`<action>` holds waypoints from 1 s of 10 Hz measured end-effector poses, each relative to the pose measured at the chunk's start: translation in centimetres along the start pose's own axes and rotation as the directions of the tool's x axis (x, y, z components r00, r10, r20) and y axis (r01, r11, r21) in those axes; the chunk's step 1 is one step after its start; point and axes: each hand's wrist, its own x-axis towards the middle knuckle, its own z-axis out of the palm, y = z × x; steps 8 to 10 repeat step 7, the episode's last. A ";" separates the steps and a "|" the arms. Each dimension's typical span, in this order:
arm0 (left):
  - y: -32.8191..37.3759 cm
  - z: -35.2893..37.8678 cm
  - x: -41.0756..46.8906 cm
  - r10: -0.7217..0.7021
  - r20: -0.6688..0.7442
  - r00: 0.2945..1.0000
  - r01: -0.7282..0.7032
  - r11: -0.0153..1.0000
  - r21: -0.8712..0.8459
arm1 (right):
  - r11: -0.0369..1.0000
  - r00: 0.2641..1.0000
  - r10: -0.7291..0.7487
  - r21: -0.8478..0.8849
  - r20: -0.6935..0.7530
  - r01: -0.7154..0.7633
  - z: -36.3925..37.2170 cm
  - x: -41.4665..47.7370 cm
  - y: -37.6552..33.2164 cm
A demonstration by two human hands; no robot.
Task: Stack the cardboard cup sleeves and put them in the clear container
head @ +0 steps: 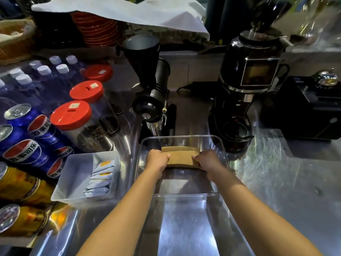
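Gripping the sleeves by both ends inside the container, left hand and right hand clamp tight; uneven release could splay the stack.

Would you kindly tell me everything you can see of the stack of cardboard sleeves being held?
The stack of cardboard sleeves is plain brown card, flattened, slightly curved along its long edges, its layers showing at the far edge. It lies roughly level, long side across the view, inside the far half of the clear container. The left hand grips its left end and the right hand its right end. Whether it touches the container floor cannot be told.
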 end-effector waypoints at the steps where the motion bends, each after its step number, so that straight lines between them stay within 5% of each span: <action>1: -0.1 0.2 0.2 -0.008 0.008 1.000 0.008 1.000 0.024 | 1.000 1.000 -0.001 -0.004 -0.024 0.001 0.3 0.2 0.2; 5: 0.7 -0.4 -0.7 -0.052 0.036 0.998 0.050 0.997 0.060 | 0.996 1.000 -0.030 -0.086 -0.007 0.029 -0.1 -0.3 -0.2; 7: 1.9 -2.4 -3.0 0.106 0.034 0.994 -0.109 0.989 0.100 | 0.953 0.975 -0.221 -0.206 0.035 0.223 -1.6 -2.5 -2.7; 10: 1.9 -2.4 -3.0 0.106 0.034 0.994 -0.109 0.989 0.100 | 0.953 0.975 -0.221 -0.206 0.035 0.223 -1.6 -2.5 -2.7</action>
